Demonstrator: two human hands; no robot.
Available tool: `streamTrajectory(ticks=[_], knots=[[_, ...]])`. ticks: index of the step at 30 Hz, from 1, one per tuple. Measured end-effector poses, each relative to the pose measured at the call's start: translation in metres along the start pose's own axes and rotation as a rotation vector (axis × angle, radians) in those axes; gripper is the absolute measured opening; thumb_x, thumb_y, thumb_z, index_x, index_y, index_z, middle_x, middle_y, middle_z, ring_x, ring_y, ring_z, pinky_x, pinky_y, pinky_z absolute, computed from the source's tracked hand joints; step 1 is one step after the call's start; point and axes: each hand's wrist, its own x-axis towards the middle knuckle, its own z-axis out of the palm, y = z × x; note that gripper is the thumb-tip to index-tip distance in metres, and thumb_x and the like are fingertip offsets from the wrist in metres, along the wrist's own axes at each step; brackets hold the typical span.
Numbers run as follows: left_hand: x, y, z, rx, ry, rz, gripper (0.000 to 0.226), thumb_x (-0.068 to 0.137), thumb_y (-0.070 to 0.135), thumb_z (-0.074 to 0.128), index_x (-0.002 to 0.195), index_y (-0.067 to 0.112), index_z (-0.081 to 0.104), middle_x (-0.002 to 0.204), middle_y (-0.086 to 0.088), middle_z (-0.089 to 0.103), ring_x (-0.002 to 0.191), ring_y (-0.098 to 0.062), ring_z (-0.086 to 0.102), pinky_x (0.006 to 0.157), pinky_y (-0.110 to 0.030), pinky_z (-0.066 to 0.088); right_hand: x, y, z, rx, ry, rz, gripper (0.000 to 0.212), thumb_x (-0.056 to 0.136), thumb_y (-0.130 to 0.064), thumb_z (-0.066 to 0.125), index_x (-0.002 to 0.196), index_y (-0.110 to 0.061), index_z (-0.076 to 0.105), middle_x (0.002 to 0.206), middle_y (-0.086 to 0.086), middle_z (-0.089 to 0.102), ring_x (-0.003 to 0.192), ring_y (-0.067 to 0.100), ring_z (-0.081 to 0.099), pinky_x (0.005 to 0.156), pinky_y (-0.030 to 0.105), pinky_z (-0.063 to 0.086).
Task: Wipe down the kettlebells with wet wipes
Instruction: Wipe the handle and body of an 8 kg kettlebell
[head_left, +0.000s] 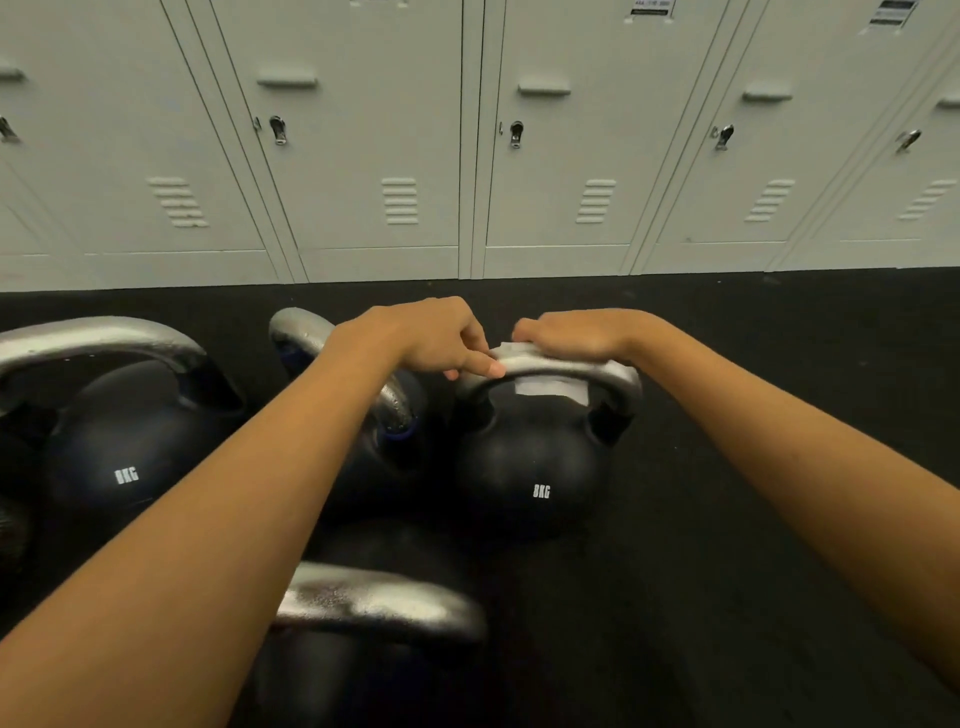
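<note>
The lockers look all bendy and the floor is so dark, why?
Head view: the wide-angle lens splays the lockers outward; dim light leaves the black floor nearly featureless; the silver kettlebell handle under the wet wipe catches glare.

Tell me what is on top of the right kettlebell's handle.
A white wet wipe is draped over the silver handle, held by the right hand; the left hand touches its left end. The handle's top under them is hidden.

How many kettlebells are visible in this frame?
4. One at far left, one behind the left forearm, one under both hands with the wipe, and one at bottom centre. More may sit out of frame.
</note>
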Motion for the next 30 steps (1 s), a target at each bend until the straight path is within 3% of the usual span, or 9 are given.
streamTrajectory(ticks=[2, 6, 10, 12, 17, 20, 22, 25, 30], knots=[[0.001, -0.002, 0.001, -0.008, 0.019, 0.012, 0.038, 0.083, 0.048, 0.066, 0.11, 0.021, 0.071, 0.097, -0.006, 0.072, 0.086, -0.017, 0.068, 0.098, -0.042, 0.046, 0.005, -0.006, 0.001, -0.044, -0.02, -0.027, 0.043, 0.104, -0.032, 0.021, 0.106, -0.011, 0.059, 0.094, 0.003, 0.059, 0.076, 0.015, 0.047, 0.074, 0.034, 0.037], [0.002, -0.004, 0.003, -0.027, 0.04, 0.034, 0.038, 0.082, 0.049, 0.067, 0.109, 0.023, 0.072, 0.097, -0.007, 0.072, 0.088, -0.018, 0.066, 0.096, -0.043, 0.047, -0.005, 0.018, -0.002, 0.015, -0.017, -0.071, 0.038, 0.105, -0.031, 0.024, 0.083, -0.027, 0.055, 0.092, 0.002, 0.061, 0.079, 0.016, 0.05, 0.081, 0.037, 0.04], [-0.001, -0.006, 0.007, -0.03, 0.089, 0.053, 0.037, 0.083, 0.048, 0.066, 0.11, 0.024, 0.071, 0.098, -0.003, 0.072, 0.089, -0.016, 0.063, 0.093, -0.036, 0.048, -0.032, 0.046, -0.004, 0.225, -0.011, 0.072, 0.033, 0.105, -0.033, 0.029, 0.111, -0.02, 0.059, 0.098, 0.002, 0.063, 0.08, 0.013, 0.053, 0.073, 0.026, 0.041], [-0.004, -0.005, 0.011, -0.015, 0.119, 0.066, 0.038, 0.086, 0.047, 0.065, 0.115, 0.022, 0.069, 0.104, 0.001, 0.069, 0.094, -0.014, 0.06, 0.092, -0.032, 0.047, -0.031, 0.042, -0.006, 0.24, -0.037, 0.121, 0.037, 0.104, -0.034, 0.029, 0.109, -0.014, 0.06, 0.092, 0.004, 0.062, 0.072, 0.013, 0.052, 0.067, 0.026, 0.041], [-0.01, -0.004, 0.022, 0.026, 0.163, 0.105, 0.038, 0.092, 0.042, 0.057, 0.123, 0.02, 0.062, 0.108, -0.003, 0.066, 0.096, -0.017, 0.06, 0.092, -0.035, 0.049, -0.007, 0.003, 0.0, -0.057, 0.027, -0.023, 0.04, 0.105, -0.034, 0.023, 0.086, -0.016, 0.053, 0.088, 0.003, 0.058, 0.076, 0.019, 0.049, 0.071, 0.034, 0.035], [-0.011, -0.004, 0.028, 0.087, 0.193, 0.115, 0.036, 0.095, 0.042, 0.051, 0.122, 0.02, 0.059, 0.107, -0.002, 0.062, 0.097, -0.017, 0.057, 0.092, -0.039, 0.047, -0.013, -0.001, 0.012, -0.22, 0.15, -0.123, 0.042, 0.107, -0.036, 0.019, 0.104, -0.024, 0.059, 0.114, 0.004, 0.061, 0.102, 0.027, 0.052, 0.087, 0.04, 0.037], [-0.012, -0.004, 0.033, 0.119, 0.218, 0.123, 0.033, 0.098, 0.041, 0.047, 0.12, 0.019, 0.058, 0.101, 0.002, 0.056, 0.093, -0.016, 0.054, 0.09, -0.039, 0.045, -0.025, 0.015, 0.018, -0.089, 0.212, -0.136, 0.042, 0.107, -0.039, 0.02, 0.108, -0.03, 0.061, 0.112, -0.004, 0.059, 0.108, 0.024, 0.05, 0.095, 0.039, 0.035], [-0.011, -0.007, 0.042, 0.116, 0.269, 0.133, 0.032, 0.099, 0.041, 0.042, 0.118, 0.019, 0.056, 0.099, 0.005, 0.048, 0.091, -0.015, 0.049, 0.085, -0.033, 0.04, -0.038, 0.052, 0.025, 0.256, 0.27, -0.076, 0.048, 0.105, -0.043, 0.025, 0.108, -0.013, 0.063, 0.11, 0.007, 0.065, 0.105, 0.029, 0.056, 0.102, 0.043, 0.038], [-0.011, -0.01, 0.049, 0.08, 0.331, 0.139, 0.033, 0.097, 0.044, 0.042, 0.119, 0.021, 0.055, 0.098, 0.008, 0.046, 0.091, -0.012, 0.049, 0.083, -0.026, 0.036, -0.039, 0.073, 0.028, 0.462, 0.184, 0.031, 0.053, 0.101, -0.037, 0.023, 0.08, -0.006, 0.06, 0.084, 0.018, 0.068, 0.086, 0.034, 0.061, 0.09, 0.038, 0.042]])
